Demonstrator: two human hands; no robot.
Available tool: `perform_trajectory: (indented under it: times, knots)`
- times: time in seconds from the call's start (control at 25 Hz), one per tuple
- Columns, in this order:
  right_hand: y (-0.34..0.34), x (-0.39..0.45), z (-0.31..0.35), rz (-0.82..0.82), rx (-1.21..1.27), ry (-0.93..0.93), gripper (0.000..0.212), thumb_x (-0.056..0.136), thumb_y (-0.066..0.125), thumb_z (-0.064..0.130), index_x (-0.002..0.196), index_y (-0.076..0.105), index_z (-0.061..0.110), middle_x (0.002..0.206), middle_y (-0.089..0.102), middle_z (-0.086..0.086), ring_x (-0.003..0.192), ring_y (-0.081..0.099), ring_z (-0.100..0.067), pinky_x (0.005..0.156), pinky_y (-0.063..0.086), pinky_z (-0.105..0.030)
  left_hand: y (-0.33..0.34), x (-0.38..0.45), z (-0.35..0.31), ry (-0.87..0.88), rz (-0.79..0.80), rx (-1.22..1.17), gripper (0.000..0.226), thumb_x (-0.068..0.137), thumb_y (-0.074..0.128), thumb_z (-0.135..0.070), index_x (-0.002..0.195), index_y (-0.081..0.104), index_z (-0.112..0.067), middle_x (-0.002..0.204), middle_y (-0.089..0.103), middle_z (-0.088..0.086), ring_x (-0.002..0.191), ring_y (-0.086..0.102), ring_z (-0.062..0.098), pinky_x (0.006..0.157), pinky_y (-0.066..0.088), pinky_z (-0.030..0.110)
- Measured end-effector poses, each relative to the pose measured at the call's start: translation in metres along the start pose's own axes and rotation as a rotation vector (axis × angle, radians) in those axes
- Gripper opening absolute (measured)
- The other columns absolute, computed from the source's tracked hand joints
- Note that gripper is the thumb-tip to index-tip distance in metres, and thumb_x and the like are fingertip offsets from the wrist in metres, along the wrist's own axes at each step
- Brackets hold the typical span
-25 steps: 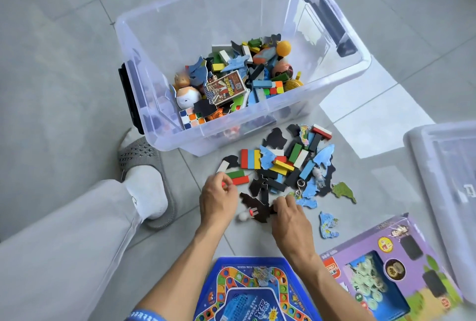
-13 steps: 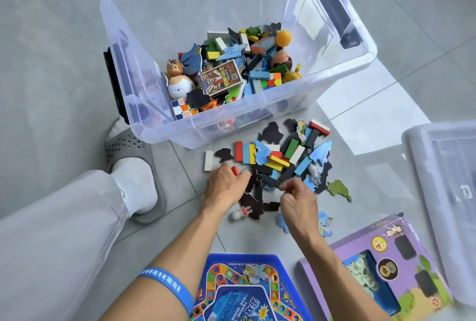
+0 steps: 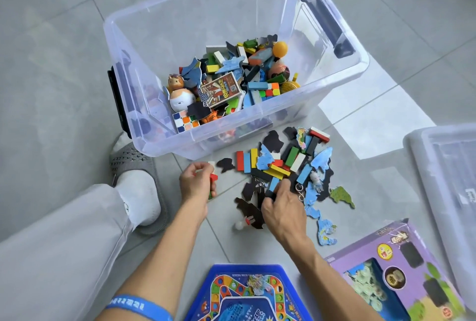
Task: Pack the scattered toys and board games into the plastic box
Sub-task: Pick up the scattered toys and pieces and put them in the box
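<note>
The grey tiled floor (image 3: pixel 64 63) carries everything; on it stands the clear plastic box (image 3: pixel 159 45), open at the top, with a dark handle (image 3: pixel 325 20) on its far right wall; its bottom holds a heap of toys, among them a printed card box (image 3: pixel 221 89), a puzzle cube (image 3: pixel 186 122) against the near wall, a round white figure (image 3: pixel 181 99) and an orange ball (image 3: pixel 280 49). At the right edge lies a second clear plastic piece (image 3: pixel 448 166), only partly in view; in the lower right corner sits a purple game box (image 3: pixel 401 269), and at the bottom edge a blue board game (image 3: pixel 247 295). A leg in grey trousers (image 3: pixel 59 251) comes in from the left, ending in a white sock inside a grey slipper (image 3: pixel 134 166) just beside the box's near left corner. The scattered pile (image 3: pixel 288 163) of coloured blocks and flat puzzle pieces lies on the floor just in front of the box; a green puzzle piece (image 3: pixel 341 196) lies at its right edge. The left hand (image 3: pixel 197 184), a blue wristband (image 3: pixel 139 306) on its forearm, has its fingers curled round a few coloured blocks (image 3: pixel 213 179), red and green showing; the right hand (image 3: pixel 283 205) rests on the pile's near side, its fingers bent into the dark pieces; whether they grip one I cannot tell.
</note>
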State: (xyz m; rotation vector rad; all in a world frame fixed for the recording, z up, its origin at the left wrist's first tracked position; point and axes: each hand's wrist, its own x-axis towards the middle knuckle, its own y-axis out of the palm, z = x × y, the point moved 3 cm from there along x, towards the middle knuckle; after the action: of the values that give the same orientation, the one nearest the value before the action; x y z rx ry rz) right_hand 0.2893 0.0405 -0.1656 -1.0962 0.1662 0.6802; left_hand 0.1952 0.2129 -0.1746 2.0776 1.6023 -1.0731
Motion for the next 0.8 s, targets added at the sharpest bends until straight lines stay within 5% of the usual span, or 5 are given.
perform_trajectory:
  times: [0.16, 0.28, 0.4, 0.6, 0.8]
  knots:
    - [0.022, -0.001, 0.006, 0.039, -0.178, 0.052, 0.04, 0.098, 0.043, 0.039, 0.12, 0.038, 0.006, 0.072, 0.059, -0.002, 0.06, 0.051, -0.023, 0.057, 0.037, -0.033, 0.001, 0.019, -0.004, 0.255, -0.065, 0.615, 0.026, 0.079, 0.077, -0.027, 0.094, 0.057, -0.018, 0.087, 0.063, 0.003, 0.07, 0.066, 0.022, 0.066, 0.053, 0.031]
    - [0.022, 0.0, 0.004, 0.051, -0.262, 0.046, 0.035, 0.099, 0.044, 0.044, 0.111, 0.043, 0.011, 0.086, 0.067, -0.003, 0.071, 0.062, -0.026, 0.058, 0.038, -0.032, 0.006, 0.021, 0.004, 0.361, -0.03, 0.982, 0.029, 0.085, 0.07, -0.029, 0.104, 0.058, -0.011, 0.102, 0.064, 0.007, 0.094, 0.062, 0.03, 0.08, 0.045, 0.033]
    - [0.018, -0.001, -0.004, 0.022, -0.343, 0.013, 0.028, 0.099, 0.044, 0.04, 0.102, 0.046, 0.012, 0.077, 0.059, 0.0, 0.065, 0.058, -0.023, 0.056, 0.039, -0.031, 0.014, 0.013, 0.013, 0.327, -0.046, 1.083, 0.027, 0.091, 0.061, -0.027, 0.108, 0.06, -0.005, 0.115, 0.058, 0.016, 0.103, 0.061, 0.035, 0.088, 0.045, 0.037]
    - [0.009, -0.012, -0.034, 0.28, -0.145, 0.1, 0.026, 0.081, 0.059, 0.034, 0.068, 0.048, 0.015, 0.057, 0.049, 0.004, 0.05, 0.044, -0.016, 0.046, 0.035, -0.026, 0.012, -0.046, 0.026, -0.064, 0.078, 0.296, 0.019, 0.09, 0.066, -0.022, 0.097, 0.065, -0.005, 0.078, 0.071, 0.01, 0.055, 0.058, 0.014, 0.049, 0.049, 0.026]
    - [-0.038, -0.049, -0.017, 0.476, 0.978, 0.367, 0.026, 0.071, 0.066, 0.019, 0.07, 0.041, 0.01, 0.053, 0.034, -0.006, 0.043, 0.021, -0.014, 0.045, 0.015, -0.021, -0.007, -0.121, -0.008, -0.28, 0.281, -0.419, 0.018, 0.094, 0.058, -0.011, 0.11, 0.066, -0.015, 0.08, 0.065, 0.02, 0.058, 0.055, 0.019, 0.042, 0.046, 0.024]
